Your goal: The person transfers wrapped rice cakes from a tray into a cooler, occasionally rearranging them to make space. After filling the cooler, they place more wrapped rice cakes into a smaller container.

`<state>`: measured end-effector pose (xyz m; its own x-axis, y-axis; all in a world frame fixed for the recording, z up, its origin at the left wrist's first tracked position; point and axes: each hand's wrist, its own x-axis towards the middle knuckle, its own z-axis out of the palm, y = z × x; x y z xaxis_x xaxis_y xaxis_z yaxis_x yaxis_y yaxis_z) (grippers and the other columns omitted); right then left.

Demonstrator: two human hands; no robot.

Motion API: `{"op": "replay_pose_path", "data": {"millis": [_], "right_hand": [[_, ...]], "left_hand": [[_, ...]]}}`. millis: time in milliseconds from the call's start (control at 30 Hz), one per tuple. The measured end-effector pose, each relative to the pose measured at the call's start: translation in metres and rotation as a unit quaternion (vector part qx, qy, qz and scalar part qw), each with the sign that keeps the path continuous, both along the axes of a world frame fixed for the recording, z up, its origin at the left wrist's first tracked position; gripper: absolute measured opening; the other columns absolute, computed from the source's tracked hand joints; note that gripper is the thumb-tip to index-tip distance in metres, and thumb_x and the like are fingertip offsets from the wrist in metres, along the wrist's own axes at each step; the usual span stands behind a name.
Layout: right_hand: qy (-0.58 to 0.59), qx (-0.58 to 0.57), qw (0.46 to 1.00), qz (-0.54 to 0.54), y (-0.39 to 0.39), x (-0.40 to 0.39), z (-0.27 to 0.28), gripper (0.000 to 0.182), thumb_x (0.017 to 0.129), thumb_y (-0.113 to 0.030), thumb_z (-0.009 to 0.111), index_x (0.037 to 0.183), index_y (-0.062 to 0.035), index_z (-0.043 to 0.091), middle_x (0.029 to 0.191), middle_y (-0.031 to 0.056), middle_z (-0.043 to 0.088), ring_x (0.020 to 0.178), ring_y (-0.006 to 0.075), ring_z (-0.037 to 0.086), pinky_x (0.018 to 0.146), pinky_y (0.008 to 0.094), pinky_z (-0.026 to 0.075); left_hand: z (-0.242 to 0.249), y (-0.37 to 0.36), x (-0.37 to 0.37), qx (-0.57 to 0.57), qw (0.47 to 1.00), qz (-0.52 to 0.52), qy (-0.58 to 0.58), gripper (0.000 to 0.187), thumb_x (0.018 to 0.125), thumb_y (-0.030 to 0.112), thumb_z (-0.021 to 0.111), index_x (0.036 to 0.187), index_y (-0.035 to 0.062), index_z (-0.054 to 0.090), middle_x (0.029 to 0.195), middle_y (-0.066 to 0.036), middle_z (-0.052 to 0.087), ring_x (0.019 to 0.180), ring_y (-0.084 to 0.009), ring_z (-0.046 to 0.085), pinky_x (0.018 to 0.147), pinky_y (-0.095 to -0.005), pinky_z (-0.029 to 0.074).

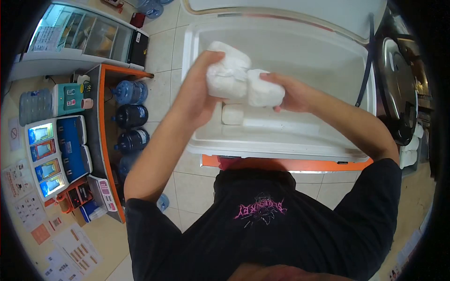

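Above a white chest (pixel 323 140), my left hand (pixel 199 89) is wrapped round a clump of white rounded blocks (pixel 227 79), which look like plain steamed buns. My right hand (pixel 296 93) grips another white rounded block (pixel 266 90), thumb on top and fingers beneath. The two hands are close together, and their loads touch or nearly touch. Below them, a similar white block (pixel 232 115) lies on the chest floor near its front left. Part of the left hand's fingers is hidden behind the clump.
The chest's raised lid (pixel 290 7) is at the back, with a dark strap (pixel 365 65) on the right. A large metal pot (pixel 393 84) stands to the right. At left are an orange-edged shelf (pixel 104 140), blue water bottles (pixel 130 92) and a glass display fridge (pixel 84 35).
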<state>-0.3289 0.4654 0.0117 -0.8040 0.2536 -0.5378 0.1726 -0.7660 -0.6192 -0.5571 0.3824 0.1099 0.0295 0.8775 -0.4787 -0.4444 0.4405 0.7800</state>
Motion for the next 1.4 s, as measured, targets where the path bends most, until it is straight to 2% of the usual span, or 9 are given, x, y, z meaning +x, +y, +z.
{"op": "replay_pose_path", "data": {"millis": [200,300,400,600,633,933,1100,1300,1400], "right_hand": [[-0.133,0.086,0.987,0.030,0.006,-0.034,-0.078,0.070,0.095,-0.028,0.067,0.153,-0.0123,0.031,0.140,0.0123,0.054,0.127,0.0278,0.056,0.096,0.0420,0.053],[-0.161,0.079,0.984,-0.010,-0.003,-0.060,-0.101,0.066,0.093,-0.025,0.069,0.148,-0.0124,0.034,0.134,0.0129,0.058,0.122,0.0285,0.059,0.094,0.0420,0.053],[-0.205,0.048,0.976,-0.055,-0.010,-0.081,-0.115,0.065,0.090,-0.024,0.071,0.144,-0.0124,0.036,0.129,0.0129,0.060,0.118,0.0282,0.061,0.092,0.0421,0.054],[-0.314,0.166,0.931,-0.079,-0.013,-0.089,-0.166,0.064,0.083,-0.025,0.080,0.132,-0.0128,0.042,0.116,0.0125,0.064,0.107,0.0272,0.065,0.088,0.0414,0.055],[-0.349,0.316,0.882,-0.023,-0.014,-0.087,-0.171,0.064,0.079,-0.029,0.085,0.126,-0.0132,0.045,0.110,0.0119,0.066,0.101,0.0265,0.066,0.086,0.0408,0.055],[-0.312,0.256,0.915,-0.012,-0.003,-0.089,-0.153,0.077,0.070,-0.042,0.095,0.120,-0.0061,0.048,0.112,0.0115,0.062,0.096,0.0202,0.065,0.071,0.0314,0.057],[-0.287,0.232,0.929,-0.011,-0.002,-0.077,-0.153,0.073,0.077,-0.044,0.089,0.123,-0.0050,0.048,0.112,0.0145,0.061,0.095,0.0227,0.067,0.076,0.0336,0.060],[-0.232,0.001,0.968,0.100,-0.040,-0.061,-0.152,0.064,0.083,-0.040,0.082,0.125,-0.0011,0.051,0.099,0.0143,0.065,0.083,0.0199,0.068,0.071,0.0340,0.059],[-0.191,0.026,0.973,0.123,-0.051,-0.067,-0.152,0.064,0.081,-0.041,0.083,0.122,-0.0013,0.053,0.095,0.0128,0.064,0.079,0.0201,0.067,0.070,0.0348,0.059]], "left_hand": [[0.005,0.009,-0.010,0.048,0.968,-0.162,0.184,0.046,0.097,0.033,0.066,0.135,0.0091,0.055,0.117,-0.009,0.063,0.109,-0.0238,0.066,0.091,-0.0387,0.053],[-0.027,0.006,0.000,0.280,0.758,-0.436,0.397,0.052,0.090,0.031,0.073,0.135,0.0122,0.053,0.127,-0.019,0.057,0.112,-0.0322,0.063,0.094,-0.0432,0.053],[-0.047,-0.003,0.023,0.180,0.578,-0.621,0.498,0.057,0.084,0.022,0.079,0.134,0.0168,0.053,0.137,-0.019,0.049,0.122,-0.0374,0.058,0.101,-0.0458,0.049],[-0.102,0.025,0.042,0.127,0.399,-0.724,0.549,0.065,0.080,0.024,0.082,0.136,0.0190,0.050,0.141,-0.022,0.042,0.124,-0.0415,0.055,0.103,-0.0501,0.048],[-0.109,0.025,0.042,0.126,0.398,-0.726,0.547,0.065,0.080,0.024,0.082,0.136,0.0190,0.050,0.141,-0.022,0.042,0.124,-0.0415,0.055,0.103,-0.0501,0.048],[-0.153,0.005,0.020,0.063,0.434,-0.728,0.528,0.063,0.083,0.015,0.079,0.138,0.0213,0.049,0.137,-0.022,0.047,0.123,-0.0408,0.058,0.101,-0.0500,0.049],[-0.162,0.002,0.026,0.175,0.338,-0.698,0.607,0.065,0.080,0.012,0.081,0.136,0.0182,0.050,0.129,-0.017,0.056,0.116,-0.0377,0.063,0.090,-0.0480,0.055],[-0.140,0.029,0.021,-0.134,0.461,-0.714,0.510,0.056,0.078,0.012,0.076,0.131,0.0070,0.060,0.112,-0.018,0.071,0.102,-0.0321,0.070,0.087,-0.0437,0.055],[-0.148,0.027,0.000,-0.068,0.455,-0.734,0.500,0.046,0.083,0.018,0.073,0.127,0.0045,0.068,0.095,-0.012,0.073,0.077,-0.0255,0.071,0.069,-0.0404,0.058]]}}
